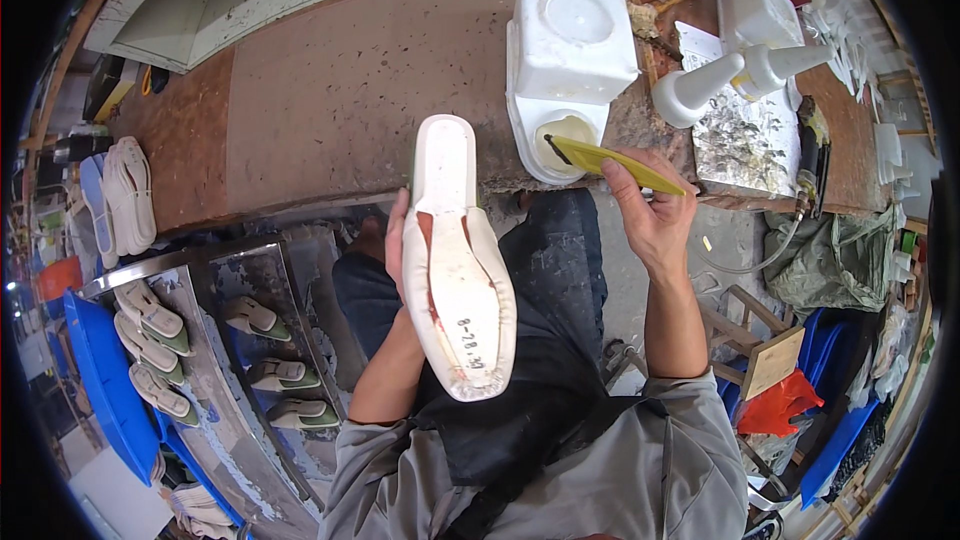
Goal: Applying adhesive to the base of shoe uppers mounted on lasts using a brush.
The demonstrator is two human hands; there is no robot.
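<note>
Shoe [458, 280] is sitting gripped in my left hand [395, 245]; my right hand [660, 215] is pinching the yellow applicator [588, 154], which, if overloaded, could be dripping beyond the fingertips [611, 171].

A grey short-sleeved shirt [650, 470] is worn with a black apron [490, 420] and dark trousers [565, 250].

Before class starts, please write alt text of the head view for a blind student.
A person's left hand holds a white shoe, underside showing, and the right hand a yellow tool, its dark tip at the opening of a white container on a bench. More shoes sit at lower left.
</note>
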